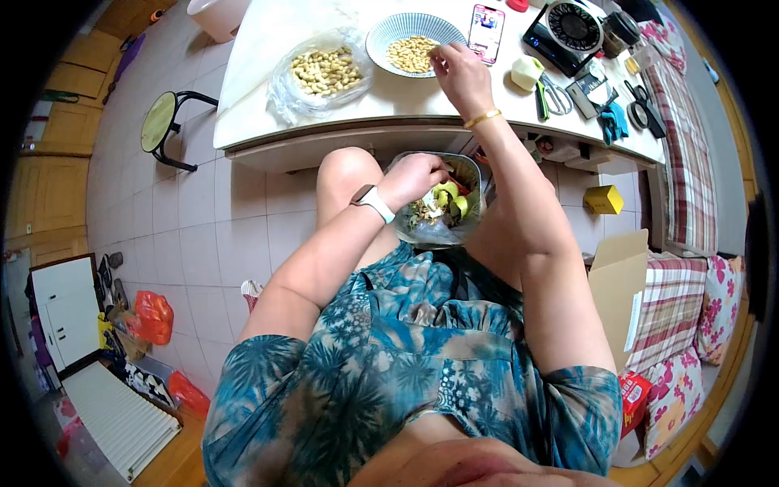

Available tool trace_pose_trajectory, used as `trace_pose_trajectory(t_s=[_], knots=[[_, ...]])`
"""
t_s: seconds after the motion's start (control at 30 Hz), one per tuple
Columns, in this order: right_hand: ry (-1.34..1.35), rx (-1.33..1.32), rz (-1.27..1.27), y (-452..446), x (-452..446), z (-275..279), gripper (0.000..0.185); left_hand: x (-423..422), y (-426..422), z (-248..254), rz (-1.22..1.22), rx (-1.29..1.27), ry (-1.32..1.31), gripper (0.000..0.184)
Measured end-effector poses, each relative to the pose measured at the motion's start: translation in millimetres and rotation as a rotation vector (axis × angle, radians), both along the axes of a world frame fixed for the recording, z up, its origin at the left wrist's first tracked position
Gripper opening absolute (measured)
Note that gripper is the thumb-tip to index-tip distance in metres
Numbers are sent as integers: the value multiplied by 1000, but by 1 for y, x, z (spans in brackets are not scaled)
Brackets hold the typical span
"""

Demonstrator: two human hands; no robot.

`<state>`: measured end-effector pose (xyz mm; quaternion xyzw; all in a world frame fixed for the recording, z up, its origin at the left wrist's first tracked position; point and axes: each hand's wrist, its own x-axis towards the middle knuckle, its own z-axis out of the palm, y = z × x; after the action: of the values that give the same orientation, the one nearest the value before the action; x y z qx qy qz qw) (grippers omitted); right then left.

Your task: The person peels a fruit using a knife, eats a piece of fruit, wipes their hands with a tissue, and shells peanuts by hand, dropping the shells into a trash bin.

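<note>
1. Nearest the camera: the patterned shirt (341, 365) of the seated person, knees apart at the table (247, 65)
2. Right of the shirt, an open carton (613, 280) stands beside the plaid seat (669, 308)
3. Left hand (412, 178), pale-banded watch (372, 201) at the wrist, reaches over the lined bin (428, 240) between the knees; fingers drawn close together, anything held cannot be told
4. Bin contents: green peels (448, 197) and brown scraps, below the left fingertips
5. Right hand (462, 77), gold bracelet (484, 119) at the wrist, is at the right side of the bowl (381, 40); fingers bunched to a narrow gap, a held item cannot be confirmed
6. The bowl, ribbed inside, sits upright on the table; pale kernels (410, 54) lie in its bottom
7. Just left of the bowl, an open clear bag (284, 97) holds peanuts (324, 71) in their shells
8. Right of the right hand: a pale fruit (526, 72), a green-handled tool (541, 101) and scissors (558, 99), close together
9. Toward the far side, a lit phone (485, 34) lies just right of the bowl; a black fan (572, 28) stands farther right
</note>
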<state>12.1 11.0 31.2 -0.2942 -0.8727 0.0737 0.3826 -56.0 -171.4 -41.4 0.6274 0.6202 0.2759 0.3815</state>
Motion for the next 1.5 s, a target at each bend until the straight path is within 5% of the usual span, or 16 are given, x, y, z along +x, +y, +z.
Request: trace_pose_trajectory(t_s=[0.23,0.3,0.47,0.6,0.93,1.07,1.27,1.33,1.5], knots=[[-63,-55,0,-32,24,-10,22,0,-11,29,214,186,86,26],[-86,-199,53,-56,45,-11,22,-9,-13,38,336,421,40,26],[-158,-448,144,-107,93,-35,13,-62,-23,86,503,362,116,24],[-196,-543,192,-122,97,-36,9,-138,-13,65,677,392,422,23],[-273,-390,302,-122,83,-53,8,-163,-5,16,436,491,785,37],[-280,-411,311,-123,83,-51,9,-168,-2,8,521,502,844,44],[-267,-422,315,-122,84,-52,9,-205,15,17,457,561,863,22],[-269,-437,307,-121,86,-51,9,-209,23,37,696,627,690,11],[-259,-422,324,-122,84,-50,9,-213,27,64,745,656,672,14]])
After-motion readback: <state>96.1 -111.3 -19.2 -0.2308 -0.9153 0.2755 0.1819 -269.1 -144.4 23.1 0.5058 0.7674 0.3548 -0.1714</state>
